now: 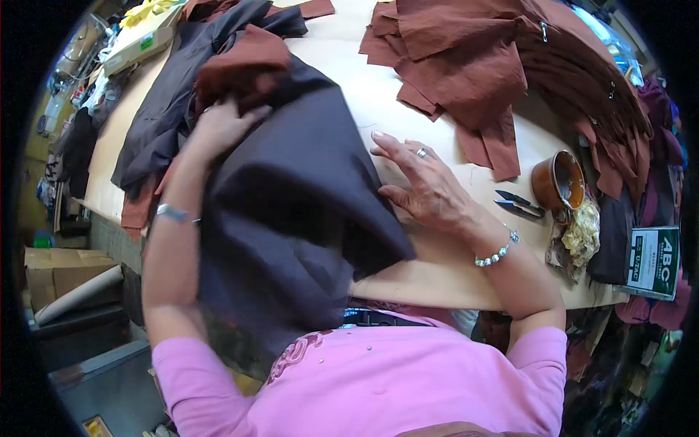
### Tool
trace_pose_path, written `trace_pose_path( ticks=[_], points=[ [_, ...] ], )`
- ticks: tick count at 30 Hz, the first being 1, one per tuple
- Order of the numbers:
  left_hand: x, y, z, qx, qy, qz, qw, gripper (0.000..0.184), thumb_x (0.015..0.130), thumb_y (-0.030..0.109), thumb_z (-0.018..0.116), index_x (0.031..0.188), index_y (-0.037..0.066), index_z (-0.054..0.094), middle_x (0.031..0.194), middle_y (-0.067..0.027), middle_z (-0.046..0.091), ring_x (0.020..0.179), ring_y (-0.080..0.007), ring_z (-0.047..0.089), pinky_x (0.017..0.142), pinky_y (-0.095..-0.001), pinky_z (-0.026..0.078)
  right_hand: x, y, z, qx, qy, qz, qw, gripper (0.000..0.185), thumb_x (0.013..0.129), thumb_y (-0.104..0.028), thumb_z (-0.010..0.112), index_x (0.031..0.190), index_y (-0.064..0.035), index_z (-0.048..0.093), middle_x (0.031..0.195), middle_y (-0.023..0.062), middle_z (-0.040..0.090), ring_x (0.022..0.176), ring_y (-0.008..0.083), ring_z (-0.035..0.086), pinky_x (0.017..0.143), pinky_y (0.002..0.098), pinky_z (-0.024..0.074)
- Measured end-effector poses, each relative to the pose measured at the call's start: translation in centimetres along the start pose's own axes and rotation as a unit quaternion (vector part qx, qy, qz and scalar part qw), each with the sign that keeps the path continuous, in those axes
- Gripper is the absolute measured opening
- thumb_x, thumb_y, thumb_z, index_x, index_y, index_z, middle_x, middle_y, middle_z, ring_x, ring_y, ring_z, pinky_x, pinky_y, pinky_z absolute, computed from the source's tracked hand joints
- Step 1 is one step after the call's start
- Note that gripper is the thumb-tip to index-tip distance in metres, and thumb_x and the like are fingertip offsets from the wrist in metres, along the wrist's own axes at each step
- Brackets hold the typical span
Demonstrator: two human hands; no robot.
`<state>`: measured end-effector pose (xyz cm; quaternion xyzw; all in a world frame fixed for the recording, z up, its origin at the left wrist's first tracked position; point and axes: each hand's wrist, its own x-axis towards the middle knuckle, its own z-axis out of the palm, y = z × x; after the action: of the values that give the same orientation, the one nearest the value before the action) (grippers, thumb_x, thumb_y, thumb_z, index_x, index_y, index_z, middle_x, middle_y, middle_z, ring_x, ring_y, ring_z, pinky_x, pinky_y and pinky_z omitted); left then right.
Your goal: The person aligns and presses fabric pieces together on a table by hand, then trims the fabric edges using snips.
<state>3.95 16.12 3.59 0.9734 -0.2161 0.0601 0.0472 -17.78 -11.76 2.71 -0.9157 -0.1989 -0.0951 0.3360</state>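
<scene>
Head: left hand [218, 132] at bunched rust-brown fabric [247, 62], blurred, can't tell finger grip; right hand [431, 182], fingers apart, by dark fabric's [291, 175] edge.

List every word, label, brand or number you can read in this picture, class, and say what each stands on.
"ABC": on the green-and-white box at right.
"U-", then letters unclear: same box; its smaller print is unreadable.
Too small or blurred: the green sticker on the cardboard carton.
Not readable: the dark-pink chest motif.
</scene>
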Motion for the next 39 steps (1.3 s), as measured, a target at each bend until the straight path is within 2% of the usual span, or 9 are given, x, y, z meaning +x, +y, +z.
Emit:
trace_pose_path(
  ticks=[5, 9, 12, 18, 24, 27, 32, 35, 39],
  points=[
    [-0.1, 3.0, 5.2, 0.023, 0.277, 0.335, 0.900, 0.039, 0.076, 0.010, 0.051, 0.115, 0.010, 0.055, 0.112, -0.0180, 0.054, 0.102, -0.0372, 0.051, 0.090, -0.0450, 0.040, -0.5, 1.5, -1.9, -0.041, 0.191, -0.047, 0.980, 0.065, 0.079, -0.005, 0.064, 0.135, -0.0044, 0.032, 0.120, 0.0143, 0.053, 0.112, 0.0309, 0.050, 0.096, 0.0384, 0.0391],
    [-4.8, 7.8, 1.7, -0.154, -0.008, 0.429, 0.890, 0.038, 0.087, 0.011, 0.049, 0.124, 0.005, 0.045, 0.123, -0.0092, 0.051, 0.116, -0.0205, 0.048, 0.102, -0.0321, 0.034, -0.5, 2.2, -3.6, 0.095, 0.291, -0.017, 0.952, 0.056, 0.087, -0.007, 0.058, 0.136, -0.0087, 0.032, 0.124, 0.0091, 0.053, 0.116, 0.0208, 0.048, 0.096, 0.0371, 0.0410],
    [-7.8, 11.5, -0.3, -0.539, -0.289, 0.184, 0.769, 0.039, 0.087, 0.013, 0.053, 0.124, 0.005, 0.044, 0.123, -0.0101, 0.051, 0.114, -0.0194, 0.049, 0.101, -0.0312, 0.035, 0.1, 1.6, -4.6, 0.127, 0.266, -0.013, 0.955, 0.055, 0.087, -0.007, 0.056, 0.136, -0.0102, 0.031, 0.119, 0.0097, 0.056, 0.112, 0.0211, 0.052, 0.093, 0.0350, 0.0443],
    [-8.2, 12.7, -1.2, -0.516, -0.256, 0.233, 0.784, 0.043, 0.086, 0.013, 0.055, 0.126, 0.003, 0.042, 0.127, -0.0122, 0.047, 0.119, -0.0216, 0.045, 0.102, -0.0329, 0.034, 5.0, -1.4, -4.8, 0.129, 0.158, -0.035, 0.978, 0.048, 0.085, -0.006, 0.055, 0.131, -0.0109, 0.040, 0.104, 0.0137, 0.064, 0.095, 0.0227, 0.063, 0.080, 0.0333, 0.0503],
    [-8.9, 11.7, 0.6, -0.463, -0.169, 0.253, 0.832, 0.062, 0.081, 0.015, 0.062, 0.135, 0.006, 0.032, 0.135, -0.0106, 0.042, 0.125, -0.0231, 0.041, 0.108, -0.0367, 0.028, 10.0, -4.8, -2.4, -0.087, 0.033, 0.023, 0.995, 0.057, 0.079, 0.000, 0.054, 0.133, -0.0132, 0.041, 0.104, 0.0191, 0.061, 0.093, 0.0291, 0.061, 0.083, 0.0332, 0.0481],
    [-9.6, 9.4, 0.5, 0.060, 0.091, 0.393, 0.913, 0.052, 0.078, 0.019, 0.063, 0.125, 0.007, 0.045, 0.123, -0.0127, 0.050, 0.113, -0.0253, 0.049, 0.101, -0.0394, 0.034, 10.9, -1.7, -2.8, -0.076, 0.034, 0.052, 0.995, 0.061, 0.071, 0.008, 0.048, 0.129, -0.0121, 0.046, 0.102, 0.0198, 0.061, 0.094, 0.0296, 0.060, 0.082, 0.0364, 0.0484],
    [-10.4, 4.9, 0.1, -0.093, 0.089, 0.174, 0.976, 0.044, 0.075, 0.014, 0.065, 0.117, 0.009, 0.055, 0.101, -0.0144, 0.060, 0.091, -0.0315, 0.058, 0.081, -0.0400, 0.045, 5.3, 2.3, -8.5, -0.013, 0.239, 0.123, 0.963, 0.063, 0.071, 0.011, 0.040, 0.127, -0.0157, 0.050, 0.101, 0.0049, 0.064, 0.075, 0.0119, 0.059, 0.071, 0.0258, 0.0481],
    [-7.8, 2.7, -1.2, 0.075, 0.165, 0.337, 0.924, 0.033, 0.079, 0.019, 0.060, 0.112, 0.014, 0.059, 0.079, -0.0068, 0.055, 0.066, -0.0220, 0.058, 0.058, -0.0350, 0.047, 0.7, 1.4, -8.8, -0.061, 0.222, 0.118, 0.966, 0.058, 0.075, 0.011, 0.043, 0.127, -0.0123, 0.048, 0.090, 0.0149, 0.065, 0.074, 0.0211, 0.064, 0.069, 0.0290, 0.0496],
    [-1.7, 0.5, -6.2, 0.249, 0.238, 0.418, 0.840, 0.041, 0.078, 0.014, 0.050, 0.118, 0.014, 0.056, 0.081, -0.0038, 0.050, 0.072, -0.0177, 0.054, 0.067, -0.0323, 0.043, -4.8, -0.6, -3.4, -0.005, 0.170, 0.086, 0.982, 0.067, 0.075, 0.013, 0.044, 0.137, -0.0100, 0.033, 0.096, 0.0157, 0.063, 0.073, 0.0214, 0.064, 0.065, 0.0309, 0.0514]
  ],
)
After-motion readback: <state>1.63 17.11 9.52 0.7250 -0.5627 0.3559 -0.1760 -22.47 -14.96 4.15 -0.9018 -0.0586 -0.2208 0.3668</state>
